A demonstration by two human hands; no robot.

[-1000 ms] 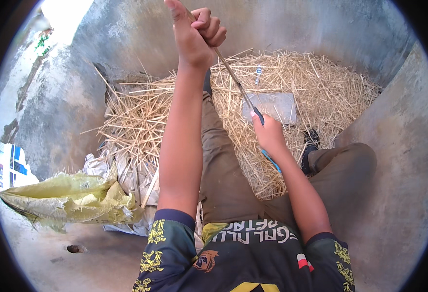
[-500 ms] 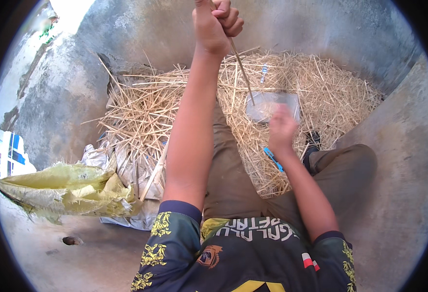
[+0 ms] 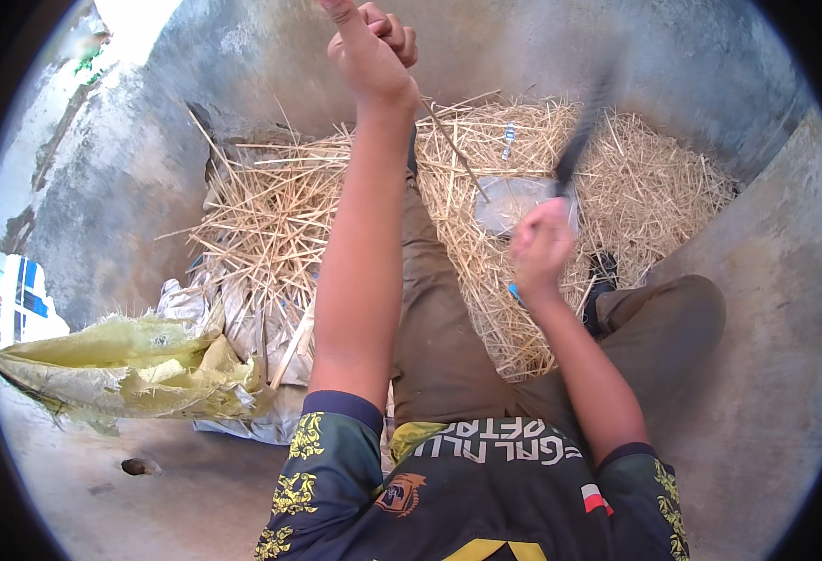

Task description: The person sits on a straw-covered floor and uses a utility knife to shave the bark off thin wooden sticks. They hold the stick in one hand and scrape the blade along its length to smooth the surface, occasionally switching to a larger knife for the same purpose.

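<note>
My left hand (image 3: 374, 58), raised at the top of the view, is closed round a thin brown stick (image 3: 454, 150). The stick slants down to the right, its lower end at a flat grey block (image 3: 503, 211) among the straw. Beside that block my right hand (image 3: 542, 245) grips a dark blade, probably a large knife (image 3: 581, 140). Motion blurs the knife, which points upward and hides part of the block's far edge; its handle is mostly covered by my fingers. A blue band (image 3: 517, 294) is at my right wrist.
Cut straw-coloured stalks (image 3: 275, 220) and finer shavings (image 3: 659, 178) lie round the block. A torn yellowish sack (image 3: 149, 369) lies at left. Concrete walls (image 3: 523, 51) curve round the far side. My legs (image 3: 444, 318) stretch forward, the right one bent.
My left hand has moved left and slightly up, tilting the stick flatter. The blade in my right hand now shows raised above the block; before, that hand was blurred over it.
</note>
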